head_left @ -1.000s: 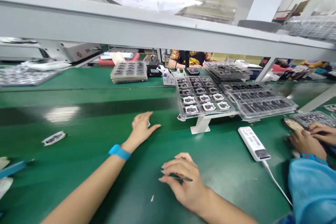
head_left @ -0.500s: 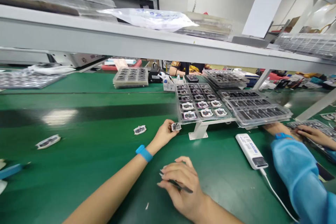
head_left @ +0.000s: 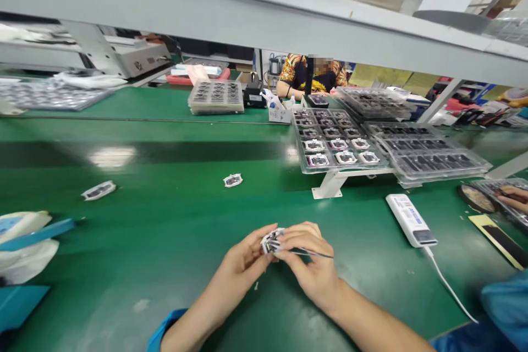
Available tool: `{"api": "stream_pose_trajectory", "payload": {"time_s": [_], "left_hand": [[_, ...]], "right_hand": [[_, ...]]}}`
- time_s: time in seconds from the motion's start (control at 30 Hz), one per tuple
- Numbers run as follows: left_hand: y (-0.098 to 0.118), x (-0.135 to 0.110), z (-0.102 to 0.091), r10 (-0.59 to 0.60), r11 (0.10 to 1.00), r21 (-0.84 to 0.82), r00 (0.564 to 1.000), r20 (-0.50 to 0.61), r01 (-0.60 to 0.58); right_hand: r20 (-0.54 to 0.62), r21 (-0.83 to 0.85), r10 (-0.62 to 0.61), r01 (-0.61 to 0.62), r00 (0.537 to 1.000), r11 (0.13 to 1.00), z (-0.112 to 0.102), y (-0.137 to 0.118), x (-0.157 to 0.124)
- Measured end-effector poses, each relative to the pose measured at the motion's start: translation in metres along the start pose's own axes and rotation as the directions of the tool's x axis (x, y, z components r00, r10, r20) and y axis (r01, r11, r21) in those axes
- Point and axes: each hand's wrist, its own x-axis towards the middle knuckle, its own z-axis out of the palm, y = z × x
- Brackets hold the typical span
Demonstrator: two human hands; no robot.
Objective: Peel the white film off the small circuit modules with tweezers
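Between the thumb and fingers of my left hand (head_left: 243, 264) is a small white-framed electronic part (head_left: 270, 242) with a grey and dark inside. My right hand (head_left: 311, 264) is closed on thin dark tweezers (head_left: 315, 253), whose rear end sticks out to the right. Its fingertips meet the part's right side, and the tweezers' tip is hard to make out there. Beneath both hands lies the green bench top (head_left: 185, 242). Farther back, a similar white-framed part (head_left: 233, 180) rests loose on the bench, and another (head_left: 99, 191) lies to the left.
A clear compartment tray (head_left: 350, 169) of white-framed parts stands on a white bracket (head_left: 328, 184). Beside it is a tray of dark pieces (head_left: 441, 162). A white corded device (head_left: 411, 221) lies at right, near a co-worker's hand (head_left: 515, 198). A shelf beam (head_left: 264, 25) crosses overhead.
My left hand has brought the white-framed part back from the tray's front edge toward me. My right hand, with the tweezers, now meets it. The co-worker's blue sleeve has moved back; the view has shifted.
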Motion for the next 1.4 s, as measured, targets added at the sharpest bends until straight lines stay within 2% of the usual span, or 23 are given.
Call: {"api": "stream_pose_trajectory", "payload": {"time_s": [0.13, 0.23, 0.37, 0.5, 0.63, 0.73, 0.83, 0.9, 0.97, 1.03, 1.13, 1.27, 1.4], "left_hand": [[-0.001, -0.008, -0.003, 0.001, 1.0, 0.023, 0.997, -0.081, 0.0], [-0.001, -0.01, -0.005, -0.014, 0.998, 0.063, 0.993, -0.12, 0.022], [-0.005, -0.011, -0.001, -0.015, 0.991, 0.133, 0.997, -0.073, 0.025], [-0.008, -0.01, 0.004, 0.03, 0.985, 0.171, 0.999, -0.018, -0.026], [-0.008, -0.011, 0.004, -0.032, 0.99, 0.133, 0.999, -0.022, 0.035], [-0.007, -0.012, 0.003, -0.134, 0.989, 0.051, 0.989, -0.062, 0.138], [-0.007, -0.013, 0.004, -0.18, 0.984, -0.003, 0.981, -0.076, 0.18], [-0.008, -0.013, 0.005, -0.177, 0.984, -0.011, 0.981, -0.074, 0.177], [-0.008, -0.013, 0.005, -0.177, 0.984, -0.015, 0.981, -0.086, 0.176], [-0.008, -0.013, 0.005, -0.18, 0.984, -0.024, 0.978, -0.11, 0.179], [-0.009, -0.013, 0.003, -0.176, 0.984, -0.043, 0.975, -0.137, 0.171], [-0.009, -0.013, 0.002, -0.178, 0.983, -0.063, 0.974, -0.141, 0.171], [-0.006, -0.014, 0.003, -0.211, 0.974, -0.115, 0.967, -0.139, 0.196]], "right_hand": [[0.05, -0.009, -0.005, 0.005, 0.999, 1.0, 0.0, -0.004, -0.001], [0.072, 0.035, 0.078, -0.081, 0.994, 0.996, -0.002, -0.005, -0.002], [0.025, 0.155, 0.267, -0.267, 0.963, 0.951, -0.003, -0.001, -0.004], [0.049, 0.127, 0.343, -0.346, 0.938, 0.93, -0.001, 0.002, -0.006], [0.071, 0.125, 0.316, -0.323, 0.946, 0.938, -0.001, 0.0, -0.005], [0.104, 0.107, 0.2, -0.211, 0.974, 0.972, -0.002, -0.002, -0.003], [0.16, 0.068, 0.094, -0.106, 0.983, 0.992, -0.001, -0.003, -0.002], [0.181, 0.041, 0.096, -0.105, 0.979, 0.994, -0.001, -0.002, -0.002], [0.162, 0.043, 0.16, -0.169, 0.974, 0.985, -0.001, -0.001, -0.002], [0.119, 0.105, 0.257, -0.27, 0.959, 0.957, -0.002, -0.001, -0.002], [0.11, 0.219, 0.393, -0.408, 0.913, 0.886, -0.003, -0.001, -0.001], [0.145, 0.247, 0.486, -0.508, 0.862, 0.825, -0.004, 0.0, 0.001], [0.192, 0.274, 0.584, -0.615, 0.789, 0.74, -0.004, 0.004, 0.001]]}}
